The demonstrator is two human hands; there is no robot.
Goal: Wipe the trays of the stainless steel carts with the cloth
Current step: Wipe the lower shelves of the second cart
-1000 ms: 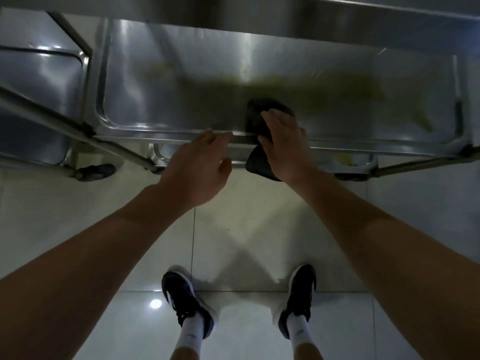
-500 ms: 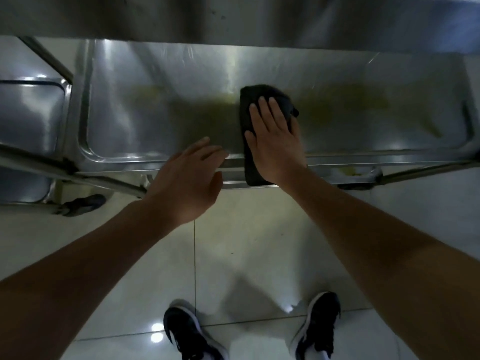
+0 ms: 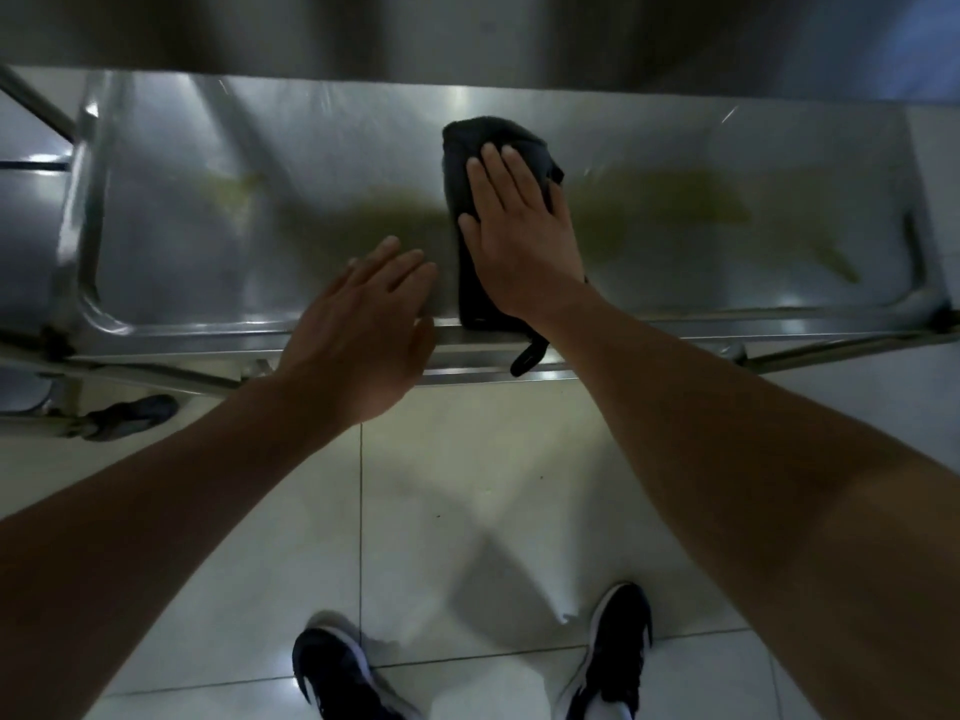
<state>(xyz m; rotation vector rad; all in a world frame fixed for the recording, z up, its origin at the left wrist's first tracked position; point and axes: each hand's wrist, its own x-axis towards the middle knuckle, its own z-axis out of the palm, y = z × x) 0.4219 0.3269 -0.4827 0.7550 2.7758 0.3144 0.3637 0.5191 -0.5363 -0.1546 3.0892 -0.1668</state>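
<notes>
A stainless steel cart tray (image 3: pixel 218 283) lies in front of me, smeared with greenish-yellow stains (image 3: pixel 675 200) across its middle and right. A dark cloth (image 3: pixel 478 148) lies on the tray's middle, one end hanging over the near rim. My right hand (image 3: pixel 519 236) presses flat on the cloth, fingers spread forward. My left hand (image 3: pixel 363 340) rests with fingers apart on the tray's near rim, just left of the cloth, holding nothing.
An upper steel shelf (image 3: pixel 467 39) overhangs the tray's far side. A second cart (image 3: pixel 26 241) stands at the left, with a caster wheel (image 3: pixel 130 415) below. My two dark shoes (image 3: pixel 613 657) stand on the pale tiled floor (image 3: pixel 467 485).
My right hand has pushed the cloth from the near rim farther onto the tray. My left hand has stayed at the rim. The view has tilted upward.
</notes>
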